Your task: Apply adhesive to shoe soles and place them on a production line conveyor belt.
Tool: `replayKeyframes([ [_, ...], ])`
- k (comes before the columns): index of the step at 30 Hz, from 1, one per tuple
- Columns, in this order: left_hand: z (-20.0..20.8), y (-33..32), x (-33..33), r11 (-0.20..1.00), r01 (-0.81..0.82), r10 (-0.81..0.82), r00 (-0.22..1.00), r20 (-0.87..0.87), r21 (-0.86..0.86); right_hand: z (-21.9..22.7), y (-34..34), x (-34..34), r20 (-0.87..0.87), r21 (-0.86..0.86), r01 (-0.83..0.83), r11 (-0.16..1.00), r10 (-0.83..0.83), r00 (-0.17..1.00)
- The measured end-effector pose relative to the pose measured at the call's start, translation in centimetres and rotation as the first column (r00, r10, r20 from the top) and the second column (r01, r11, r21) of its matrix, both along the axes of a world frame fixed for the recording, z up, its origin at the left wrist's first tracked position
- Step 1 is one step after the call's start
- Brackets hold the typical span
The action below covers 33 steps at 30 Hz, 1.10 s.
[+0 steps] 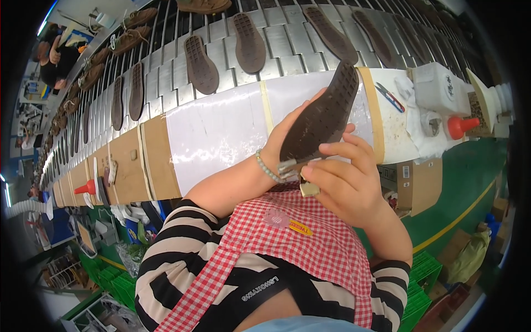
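Observation:
A dark brown shoe sole (323,119) is held up tilted above the work table, its gridded underside in view. My left hand (283,130) grips it from behind and along its left edge; most of those fingers are hidden by the sole. At the sole's lower end my right hand (351,174) is closed, thumb and fingers pinching a small tool (310,189) with a pale yellow block-like end. A greyish, metallic-looking part lies against the sole's lower edge; its exact kind I cannot make out.
Beyond the table a slatted metal conveyor (221,44) carries several brown soles (249,44) and brown shoes (130,39). To the right lie thread snips (390,97), a white plastic container (440,88) and a red-capped nozzle (463,127). A cardboard box (415,185) stands below.

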<state>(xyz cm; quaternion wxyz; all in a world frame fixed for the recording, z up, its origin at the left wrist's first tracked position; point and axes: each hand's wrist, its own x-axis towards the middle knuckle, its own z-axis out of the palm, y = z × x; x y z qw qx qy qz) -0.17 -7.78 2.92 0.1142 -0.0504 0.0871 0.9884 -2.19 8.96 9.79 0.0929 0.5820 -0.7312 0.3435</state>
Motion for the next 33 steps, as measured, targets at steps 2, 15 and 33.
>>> replayKeyframes([
  [2,-0.2,-0.2,0.0,0.999,0.036,-0.032,0.996,-0.081,0.040,0.1,0.2,-0.4,0.005,-0.010,-0.011,1.000,0.011,1.000],
  [15,-0.8,-0.6,0.0,0.990,0.104,-0.081,0.972,-0.220,0.093,1.2,1.0,-1.2,-0.101,0.039,0.029,0.999,-0.025,0.995],
  [33,1.8,-0.8,-0.5,0.965,-0.006,-0.025,0.993,0.114,0.263,0.3,2.3,-0.2,0.321,0.030,0.281,0.959,-0.275,0.906],
])
